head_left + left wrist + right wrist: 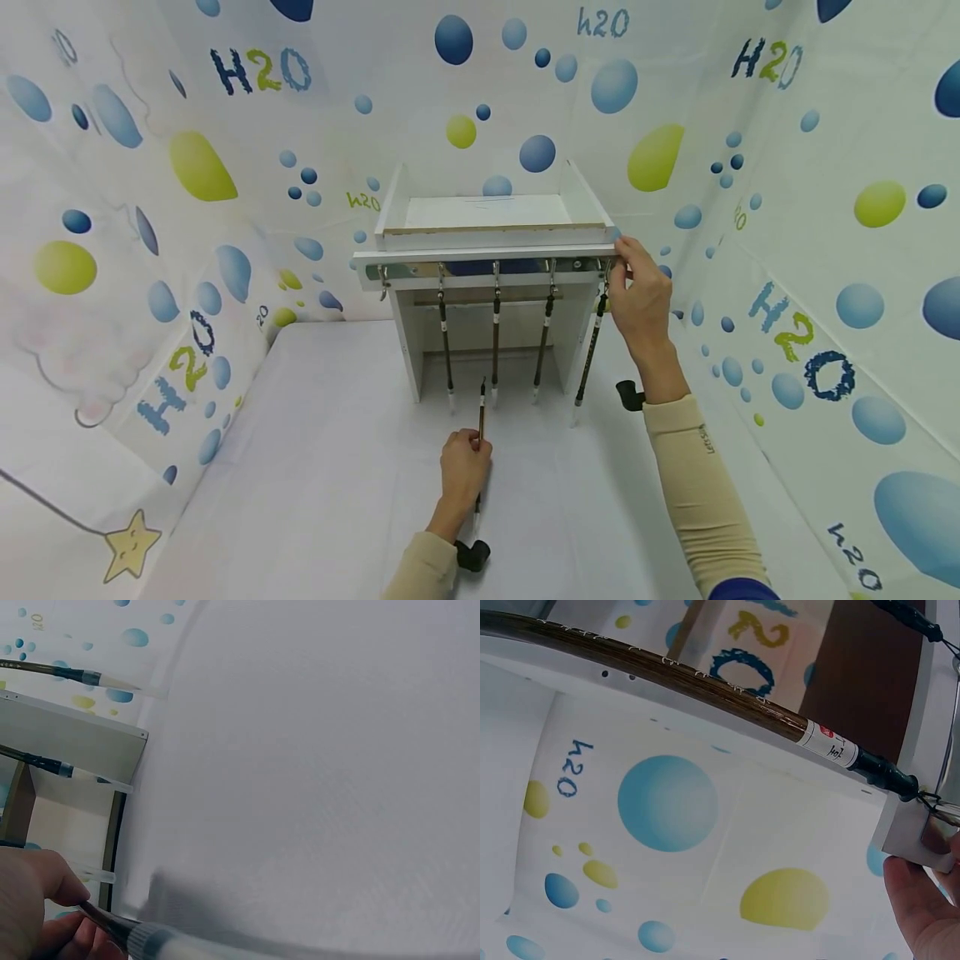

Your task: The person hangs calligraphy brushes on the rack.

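A calligraphy brush (482,412) stands in my left hand (463,471), its cord end up and its pale tip down. Thumb and fingers pinch its handle; in the left wrist view they grip close above the collar (146,941). My right hand (643,292) holds the right end of the white rack (487,251), fingertips right beside the last hook. From that hook hangs a brush (591,354), whose brown handle (727,705) crosses the right wrist view. More brushes hang along the metal rail, among them a middle one (496,333).
At the rail's left end a hook (383,282) carries no brush. A shallow open tray (487,212) forms the rack's top, and side panels (408,350) stand on the white tabletop (322,467). Walls printed with blue and green dots enclose the back and sides.
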`<state>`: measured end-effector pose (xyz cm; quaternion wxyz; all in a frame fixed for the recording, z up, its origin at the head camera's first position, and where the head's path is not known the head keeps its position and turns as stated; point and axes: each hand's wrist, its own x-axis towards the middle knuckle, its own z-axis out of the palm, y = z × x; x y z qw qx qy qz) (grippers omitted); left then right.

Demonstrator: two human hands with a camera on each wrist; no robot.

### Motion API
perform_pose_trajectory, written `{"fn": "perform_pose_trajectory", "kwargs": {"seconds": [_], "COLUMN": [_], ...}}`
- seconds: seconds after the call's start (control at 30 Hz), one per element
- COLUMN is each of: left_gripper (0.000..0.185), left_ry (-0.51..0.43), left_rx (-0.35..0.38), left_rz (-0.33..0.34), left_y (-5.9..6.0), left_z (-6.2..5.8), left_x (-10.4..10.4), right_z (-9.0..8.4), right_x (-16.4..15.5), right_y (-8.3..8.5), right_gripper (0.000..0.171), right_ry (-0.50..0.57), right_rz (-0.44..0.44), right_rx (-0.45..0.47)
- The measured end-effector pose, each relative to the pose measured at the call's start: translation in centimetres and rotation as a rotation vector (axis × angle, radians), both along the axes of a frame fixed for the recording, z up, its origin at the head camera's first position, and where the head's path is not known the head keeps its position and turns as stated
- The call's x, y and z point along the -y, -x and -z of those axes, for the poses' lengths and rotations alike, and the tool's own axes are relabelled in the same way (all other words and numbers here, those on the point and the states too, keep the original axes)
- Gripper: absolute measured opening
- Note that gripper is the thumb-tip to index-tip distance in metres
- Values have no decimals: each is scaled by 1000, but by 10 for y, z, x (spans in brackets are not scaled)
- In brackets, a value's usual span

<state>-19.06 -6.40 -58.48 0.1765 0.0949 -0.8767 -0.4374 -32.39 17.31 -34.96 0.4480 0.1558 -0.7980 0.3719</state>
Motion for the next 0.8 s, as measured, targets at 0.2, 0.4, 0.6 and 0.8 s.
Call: {"fn": "perform_pose_trajectory", "kwargs": {"seconds": [0.2, 0.4, 0.6, 0.8], "left_gripper": [18, 18, 17, 18], "left_ry": [-10, -28, -19, -27], "left_rx": [24, 2, -32, -51], "left_rz": [-1, 2, 11, 9], "left_y": [0, -2, -3, -5], "left_z": [-5, -13, -22, -29], "left_x": [1, 2, 4, 5], "right_z": [0, 0, 0, 0], "right_x": [0, 0, 0, 0], "right_y": [-1, 0, 0, 0], "right_gripper": [32, 32, 32, 32], "right_ry": [-1, 0, 1, -2], "right_rz": [-2, -2, -5, -2], "right_rx": [11, 11, 9, 8]}}
